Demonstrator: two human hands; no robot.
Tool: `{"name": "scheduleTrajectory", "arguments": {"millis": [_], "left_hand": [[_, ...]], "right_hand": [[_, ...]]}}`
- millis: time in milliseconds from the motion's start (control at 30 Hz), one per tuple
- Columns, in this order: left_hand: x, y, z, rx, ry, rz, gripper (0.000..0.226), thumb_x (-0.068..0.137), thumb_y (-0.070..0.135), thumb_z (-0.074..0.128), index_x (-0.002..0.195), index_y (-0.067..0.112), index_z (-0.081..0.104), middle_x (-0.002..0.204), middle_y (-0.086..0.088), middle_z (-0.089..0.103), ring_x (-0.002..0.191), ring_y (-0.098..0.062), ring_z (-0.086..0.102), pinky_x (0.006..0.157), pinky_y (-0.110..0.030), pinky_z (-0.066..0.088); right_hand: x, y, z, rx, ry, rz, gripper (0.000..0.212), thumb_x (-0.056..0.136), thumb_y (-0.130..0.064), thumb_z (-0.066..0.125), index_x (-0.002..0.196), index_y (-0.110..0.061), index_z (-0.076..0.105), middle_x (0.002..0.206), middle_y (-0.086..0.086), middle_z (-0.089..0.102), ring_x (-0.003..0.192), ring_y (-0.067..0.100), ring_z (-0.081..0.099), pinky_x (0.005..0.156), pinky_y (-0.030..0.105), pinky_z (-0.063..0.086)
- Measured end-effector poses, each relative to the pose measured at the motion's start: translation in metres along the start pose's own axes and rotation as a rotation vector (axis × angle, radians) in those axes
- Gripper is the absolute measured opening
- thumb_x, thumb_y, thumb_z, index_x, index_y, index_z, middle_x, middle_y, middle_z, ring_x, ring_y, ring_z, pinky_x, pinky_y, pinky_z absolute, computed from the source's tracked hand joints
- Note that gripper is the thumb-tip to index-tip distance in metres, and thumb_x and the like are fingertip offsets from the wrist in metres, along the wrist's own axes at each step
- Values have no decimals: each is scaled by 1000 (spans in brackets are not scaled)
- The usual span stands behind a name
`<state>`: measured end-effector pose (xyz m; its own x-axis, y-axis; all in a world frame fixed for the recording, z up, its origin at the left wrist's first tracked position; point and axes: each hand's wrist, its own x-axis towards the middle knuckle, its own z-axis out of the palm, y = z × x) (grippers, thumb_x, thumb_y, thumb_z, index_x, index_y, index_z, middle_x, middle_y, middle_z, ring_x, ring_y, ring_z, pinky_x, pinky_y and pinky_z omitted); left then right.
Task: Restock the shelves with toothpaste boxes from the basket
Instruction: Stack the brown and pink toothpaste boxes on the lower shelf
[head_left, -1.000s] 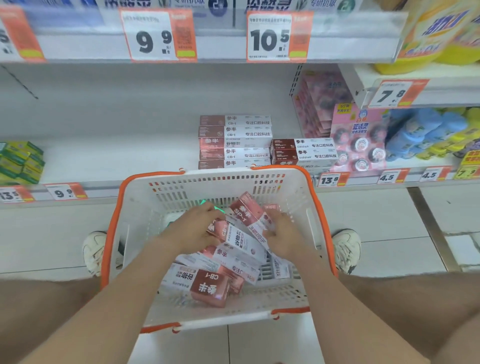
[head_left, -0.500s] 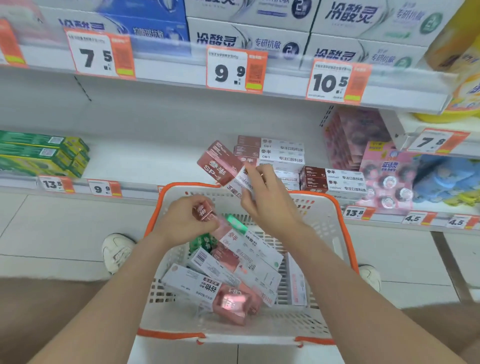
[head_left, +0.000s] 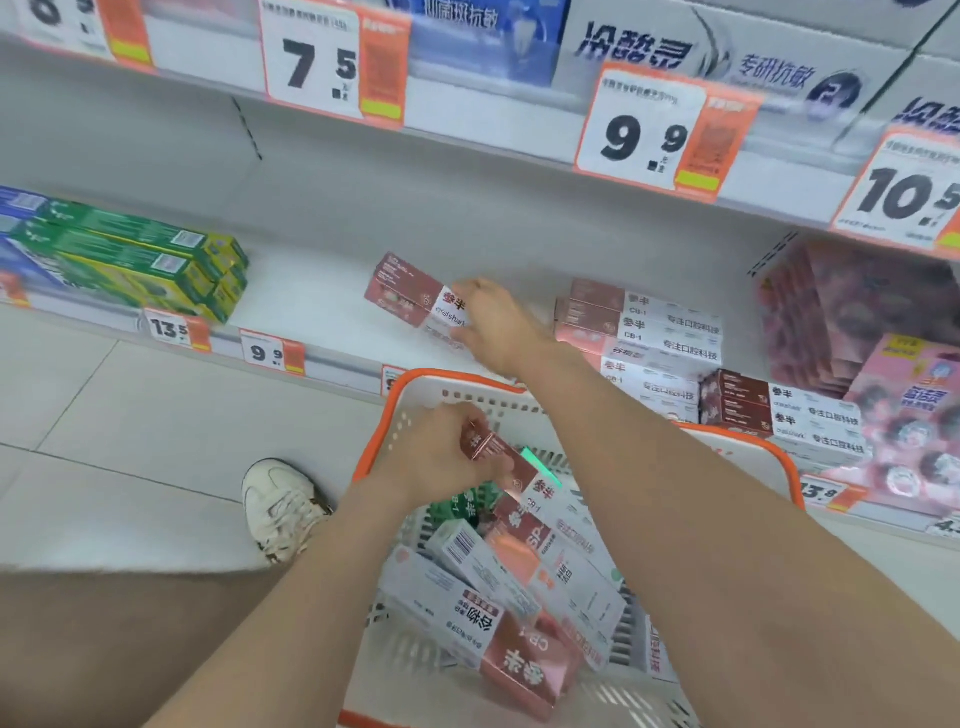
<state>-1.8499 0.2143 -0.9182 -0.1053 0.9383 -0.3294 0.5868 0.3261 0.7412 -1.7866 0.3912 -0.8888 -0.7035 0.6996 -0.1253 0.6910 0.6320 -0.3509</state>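
Observation:
My right hand (head_left: 496, 325) reaches over the lower shelf (head_left: 311, 306) and grips the white end of a dark-red and white toothpaste box (head_left: 410, 299), held just above the shelf left of the stacked red-and-white boxes (head_left: 644, 332). My left hand (head_left: 441, 460) grips the end of another red toothpaste box (head_left: 498, 454) over the white basket with the orange rim (head_left: 410, 379). Several more toothpaste boxes (head_left: 498, 587) lie jumbled in the basket.
Green toothpaste boxes (head_left: 135, 254) fill the shelf's left end. Pink packs (head_left: 862, 332) stand at the right. Price tags (head_left: 644, 135) line the upper shelf edge, with white boxes above. A white shoe (head_left: 283, 506) is on the tiled floor left of the basket.
My right hand has carried its box from above the basket forward and left onto the lower shelf area. My left hand keeps its hold on a box over the basket. The view has shifted closer.

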Motion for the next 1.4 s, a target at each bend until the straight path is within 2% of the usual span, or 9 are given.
{"name": "scheduleTrajectory", "arguments": {"millis": [367, 500, 700, 867, 1033, 1133, 1233, 1300, 1400], "left_hand": [[10, -9, 0, -160, -144, -11, 41, 82, 32, 89, 115, 25, 66, 102, 7, 66, 91, -15, 66, 89, -34, 57], [3, -1, -7, -228, -215, -15, 59, 72, 22, 97, 121, 37, 68, 118, 9, 65, 107, -17, 67, 94, -41, 59], [-17, 29, -21, -432, -287, -57, 66, 66, -5, 96, 117, 33, 78, 122, 12, 75, 105, -14, 74, 85, -25, 61], [-26, 55, -23, -569, -199, -18, 78, 53, 17, 104, 122, 39, 76, 136, 15, 70, 126, -20, 67, 112, -50, 50], [-34, 75, -18, -664, -109, 3, 72, 63, 5, 97, 122, 42, 76, 144, 11, 64, 127, -19, 67, 113, -51, 50], [-37, 93, -14, -675, -88, 26, 69, 72, 5, 92, 126, 43, 74, 138, 18, 67, 123, -15, 69, 112, -42, 50], [-30, 106, -11, -686, -92, 40, 60, 81, 14, 88, 134, 37, 70, 137, 15, 67, 120, -16, 70, 106, -41, 52], [-20, 117, -8, -697, -39, -19, 51, 82, 27, 86, 131, 26, 71, 133, -1, 71, 109, -24, 76, 99, -44, 58], [-6, 137, -3, -510, 122, -147, 46, 92, 46, 77, 115, 6, 71, 90, -10, 81, 79, -26, 79, 76, -42, 66]], "right_hand": [[15, 32, 33, -73, -368, 74, 38, 95, -23, 69, 133, -20, 66, 133, 8, 62, 120, 31, 60, 100, 42, 52], [-23, 39, 11, 97, -189, 125, 26, 105, -14, 47, 117, -15, 71, 117, 9, 66, 112, 31, 60, 92, 31, 45], [-147, 35, -31, 592, 163, 163, 28, 86, 7, 57, 72, -12, 73, 70, 0, 72, 63, 6, 66, 65, 26, 56], [-199, 72, -32, 622, -359, 316, 37, 82, -38, 58, 107, -18, 76, 111, -4, 74, 103, 15, 66, 96, 50, 52], [-219, 91, -56, 703, -353, 336, 26, 77, -38, 59, 71, -13, 59, 81, 7, 60, 79, 19, 49, 81, 43, 40], [-227, 99, -74, 709, -327, 331, 48, 72, -42, 59, 86, 4, 56, 90, 26, 57, 82, 20, 45, 81, 43, 35], [-233, 104, -85, 730, -287, 344, 35, 82, -49, 63, 74, -16, 61, 83, 4, 59, 80, 19, 51, 83, 42, 40], [-237, 104, -95, 716, -274, 350, 28, 83, -64, 75, 89, -37, 69, 93, -14, 70, 89, 11, 66, 88, 38, 50], [-235, 105, -101, 683, -337, 363, 72, 65, -49, 97, 123, -36, 56, 107, -10, 73, 97, 9, 72, 86, 32, 56]]}}
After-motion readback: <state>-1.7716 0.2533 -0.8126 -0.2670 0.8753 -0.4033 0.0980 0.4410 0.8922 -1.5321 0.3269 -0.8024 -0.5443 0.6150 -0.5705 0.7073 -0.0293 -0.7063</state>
